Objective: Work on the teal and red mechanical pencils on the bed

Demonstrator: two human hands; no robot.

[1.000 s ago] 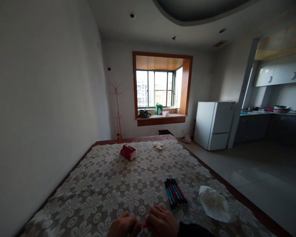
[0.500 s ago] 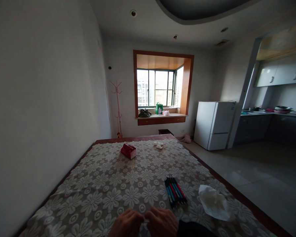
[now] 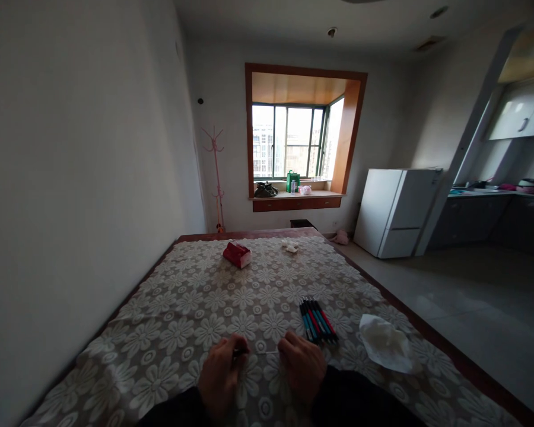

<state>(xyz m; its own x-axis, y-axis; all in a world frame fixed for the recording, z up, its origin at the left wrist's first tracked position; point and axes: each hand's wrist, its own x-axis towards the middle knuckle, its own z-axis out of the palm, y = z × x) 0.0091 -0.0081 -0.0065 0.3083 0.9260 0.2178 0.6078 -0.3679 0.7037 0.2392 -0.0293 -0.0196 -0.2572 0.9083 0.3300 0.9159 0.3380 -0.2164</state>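
A lace-covered counter (image 3: 196, 308) stood by the window (image 3: 293, 142). Both hands, left (image 3: 220, 373) and right (image 3: 302, 370), pinched a thin, indistinct pen (image 3: 249, 351).

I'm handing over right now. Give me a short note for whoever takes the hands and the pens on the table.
Left hand: fingers closed on a small dark piece, seemingly a pen part; hard to tell in the dim light.
Right hand: resting on the lace tablecloth, pinching the end of a thin pale rod that runs toward the left hand.
Bundle of pens: lying just beyond the right hand, untouched.
Crumpled tissue: right of the pens.
Red pack: far end of the table.
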